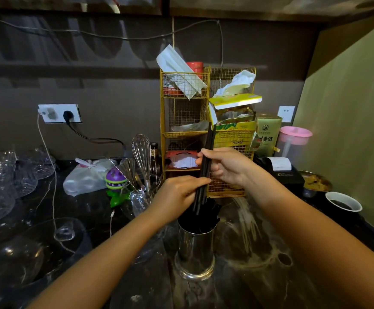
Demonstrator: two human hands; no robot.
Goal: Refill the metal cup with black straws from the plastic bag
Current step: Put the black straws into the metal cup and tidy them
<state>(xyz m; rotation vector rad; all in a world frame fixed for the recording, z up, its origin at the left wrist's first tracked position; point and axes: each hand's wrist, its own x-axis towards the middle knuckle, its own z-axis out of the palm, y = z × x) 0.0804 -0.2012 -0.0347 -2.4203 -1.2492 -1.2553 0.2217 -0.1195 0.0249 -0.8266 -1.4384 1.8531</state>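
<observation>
A shiny metal cup (195, 250) stands on the dark counter in front of me, with several black straws leaning inside it. Above its mouth I hold a small bundle of long black straws (206, 166), nearly upright, their lower ends at the cup's opening. My right hand (224, 167) pinches the bundle near its middle. My left hand (178, 198) grips it lower down, just above the cup. A clear plastic bag (246, 221) lies on the counter right of the cup, partly behind my right forearm.
A yellow wire rack (206, 132) stands behind my hands. Left of the cup: a glass (140, 202) with a whisk, a purple toy (115, 178), a white bag (85, 177), glassware (14, 188). Right: a paper cup (343, 202), a receipt printer (279, 169).
</observation>
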